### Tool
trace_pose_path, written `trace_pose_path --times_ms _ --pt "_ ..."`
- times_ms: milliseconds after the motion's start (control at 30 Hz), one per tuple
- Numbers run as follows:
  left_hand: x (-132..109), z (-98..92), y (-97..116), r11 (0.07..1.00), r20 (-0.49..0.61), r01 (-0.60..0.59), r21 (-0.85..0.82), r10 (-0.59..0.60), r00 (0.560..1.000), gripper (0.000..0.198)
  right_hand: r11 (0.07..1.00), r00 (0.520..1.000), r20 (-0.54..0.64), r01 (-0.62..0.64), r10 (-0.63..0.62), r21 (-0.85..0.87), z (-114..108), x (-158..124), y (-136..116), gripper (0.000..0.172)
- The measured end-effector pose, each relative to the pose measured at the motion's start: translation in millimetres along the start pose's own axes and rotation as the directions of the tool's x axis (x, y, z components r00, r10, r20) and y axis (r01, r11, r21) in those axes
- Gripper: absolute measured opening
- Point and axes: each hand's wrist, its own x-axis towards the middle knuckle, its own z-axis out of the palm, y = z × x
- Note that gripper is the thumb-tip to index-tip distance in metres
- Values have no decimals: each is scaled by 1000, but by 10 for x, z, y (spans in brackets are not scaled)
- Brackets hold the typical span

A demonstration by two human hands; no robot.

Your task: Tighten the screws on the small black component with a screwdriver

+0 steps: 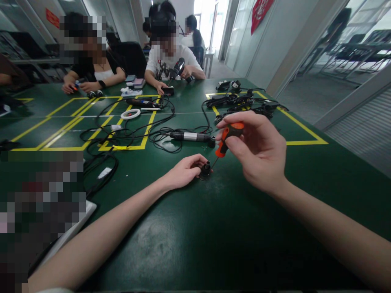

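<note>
My right hand point(259, 150) grips an orange and black screwdriver point(225, 140), its handle between thumb and fingers. The thin shaft slants down and left to a small black round part point(205, 169) on the green table. Around that part close the fingers of my left hand point(188, 170), steadying it against the tabletop. Whether the screwdriver's tip sits in a screw I cannot tell. Just behind my hands lies a black and silver cylindrical tool point(190, 136), with a small black ring-shaped piece point(211, 141) at its right end and tiny screws near it.
Black cables point(166, 140) loop across the table's middle. A white tape roll point(130, 114) lies inside yellow tape markings. Black tools and cords point(238, 101) are heaped at the back right. Across the table, one person holds a power drill point(177, 69); another person sits to the left.
</note>
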Motion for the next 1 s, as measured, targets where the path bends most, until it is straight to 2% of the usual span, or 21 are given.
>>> trace_pose_path --times_ms 100,233,333,467,633,800,1000 --pt "-28 -54 21 999 53 -19 47 16 998 36 999 1000 -1 -1 1 -32 -15 8 -28 20" --pt "-47 -96 54 998 118 -12 67 4 993 44 998 1000 26 -3 1 59 -2 4 -20 25" --pt "-37 -93 53 996 86 -9 84 2 996 42 996 1000 27 3 -6 94 7 -3 5 23" --pt "-27 -82 24 993 70 -3 115 -5 998 39 999 1000 -9 19 -19 49 -3 5 8 19" --pt "-39 -73 -8 995 55 -32 92 27 998 48 999 1000 7 22 -22 36 -17 12 -8 24" --pt "-46 -59 -13 994 54 -51 93 47 997 39 996 999 33 6 -9 86 -14 -5 21 26" --pt "-46 -57 -8 991 42 -58 124 53 998 38 998 1000 19 -22 21 61 -5 3 26 23"
